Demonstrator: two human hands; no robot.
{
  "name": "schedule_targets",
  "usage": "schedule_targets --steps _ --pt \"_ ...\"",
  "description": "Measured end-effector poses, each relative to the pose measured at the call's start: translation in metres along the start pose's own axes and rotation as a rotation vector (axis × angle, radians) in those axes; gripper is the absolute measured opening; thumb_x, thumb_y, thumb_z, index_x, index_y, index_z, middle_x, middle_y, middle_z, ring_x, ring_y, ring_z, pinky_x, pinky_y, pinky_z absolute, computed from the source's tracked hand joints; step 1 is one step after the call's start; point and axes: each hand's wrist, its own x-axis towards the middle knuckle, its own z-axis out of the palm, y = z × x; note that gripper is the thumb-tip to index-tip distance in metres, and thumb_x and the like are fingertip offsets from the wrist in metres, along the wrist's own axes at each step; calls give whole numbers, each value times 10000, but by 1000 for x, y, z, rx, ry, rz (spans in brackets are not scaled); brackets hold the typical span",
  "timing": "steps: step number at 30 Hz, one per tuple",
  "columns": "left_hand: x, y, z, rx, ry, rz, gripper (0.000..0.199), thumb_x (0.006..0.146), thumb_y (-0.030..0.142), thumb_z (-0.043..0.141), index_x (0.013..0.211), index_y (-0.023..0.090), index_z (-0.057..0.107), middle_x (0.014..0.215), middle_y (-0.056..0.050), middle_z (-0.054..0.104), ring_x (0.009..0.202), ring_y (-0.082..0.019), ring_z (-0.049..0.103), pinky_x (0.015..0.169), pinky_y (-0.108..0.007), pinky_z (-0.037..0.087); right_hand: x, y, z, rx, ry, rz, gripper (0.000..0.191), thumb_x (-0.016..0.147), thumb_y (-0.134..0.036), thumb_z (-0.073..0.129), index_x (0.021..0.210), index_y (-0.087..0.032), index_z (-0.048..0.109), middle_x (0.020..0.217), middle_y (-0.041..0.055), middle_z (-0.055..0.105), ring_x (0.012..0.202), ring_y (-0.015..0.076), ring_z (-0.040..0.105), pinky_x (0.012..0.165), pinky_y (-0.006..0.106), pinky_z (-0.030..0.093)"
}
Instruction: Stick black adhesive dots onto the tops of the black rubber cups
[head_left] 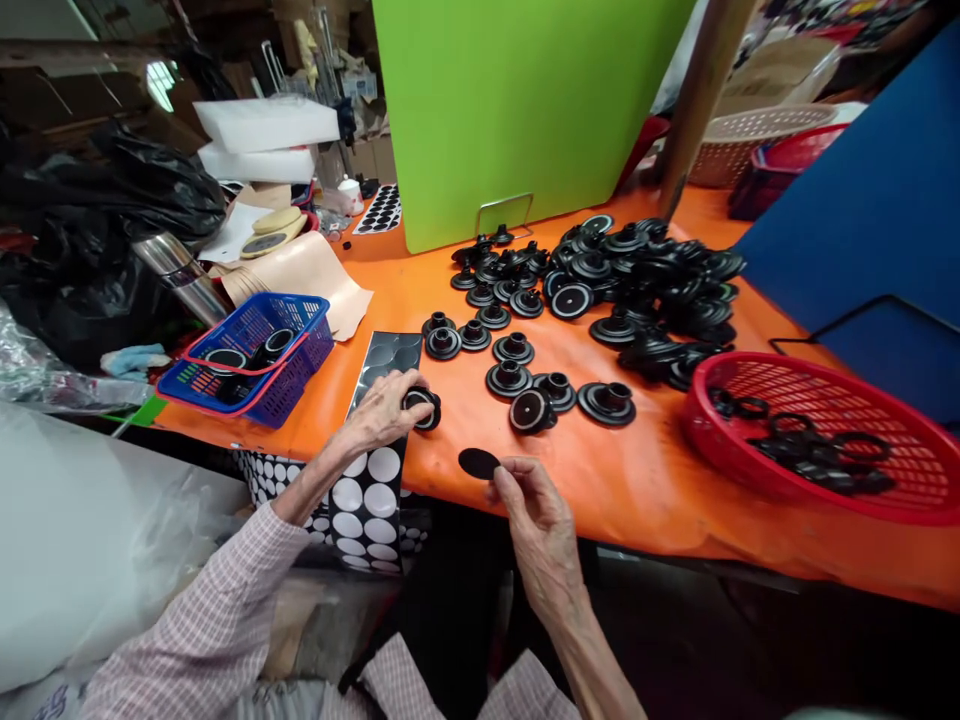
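The right hand (536, 515) pinches a thin black disc (478, 463) at its fingertips, just over the orange desk (660, 500); the left hand (382, 412) curls closed on a black rubber flanged fitting (422, 408), beside a sheet of dot stickers (367, 500)

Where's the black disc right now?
In the head view, the thin black disc is pinched by the right hand, over the orange tabletop, just right of the black flanged fitting under the left hand.
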Motion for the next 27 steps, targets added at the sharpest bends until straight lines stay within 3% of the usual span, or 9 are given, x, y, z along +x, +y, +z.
schedule_targets --steps 4,7,9,11,13,16,18,22,27 --pt "-8 1 9 -175 95 -70 190 812 338 565 953 212 546 787 -6 546 778 -196 557 796 -379 457 -4 5 -15 -126 -13 -74 203 855 -419 554 883 -223 599 778 14 603 692 157 582 652 286 489" --pt "-17 5 14 -609 53 -236 230 775 319 631 943 194 537 712 18 528 667 -153 559 667 -321 490 -6 0 -17 -230 -41 -154 219 869 -365 543 1039 -235 589 810 11 608 707 156 585 678 297 479" --pt "-25 10 16 -954 -23 -343 311 726 303 699 966 166 555 787 -10 583 693 -143 592 635 -293 510 -8 -8 -17 -204 -57 -142 326 865 -348 564 1173 -251 518 760 -23 573 648 135 552 646 279 461" --pt "-35 15 19 -1209 -99 -392 384 679 278 757 991 145 577 907 -50 623 767 -153 626 640 -281 533 -9 -16 -18 -99 -64 -73 295 845 -368 606 1104 -246 535 737 -35 554 631 121 529 616 256 438" --pt "-47 21 22 -1349 -132 -401 413 654 264 789 992 149 580 927 -53 634 791 -163 642 640 -285 552 -10 -23 -20 23 -81 28 215 821 -415 642 893 -224 573 706 -31 543 629 112 505 593 238 413" --pt "-65 28 29 -1398 -87 -386 399 656 251 802 969 166 569 890 -28 626 791 -169 651 656 -321 579 -10 -25 -20 139 -101 144 268 786 -462 677 778 -211 582 676 -38 502 628 103 464 597 228 387" --pt "-73 31 34 -1388 -59 -372 394 672 243 793 997 165 586 937 -33 619 822 -177 651 678 -345 591 -9 -22 -18 158 -61 141 276 750 -465 708 773 -209 609 798 -18 527 715 111 497 662 238 406" --pt "-83 32 40 -1424 -133 -317 442 704 210 759 1120 144 621 1043 -79 636 916 -208 652 750 -369 591 -11 -14 -8 100 18 102 282 751 -470 687 715 -196 630 1078 39 546 980 177 538 808 291 427" --pt "-89 32 42 -1467 -144 -322 469 680 139 749 1139 162 652 1109 -86 667 948 -230 667 816 -397 575 -18 -12 4 73 29 82 262 788 -453 647 739 -195 644 1050 46 556 973 186 553 796 309 443"
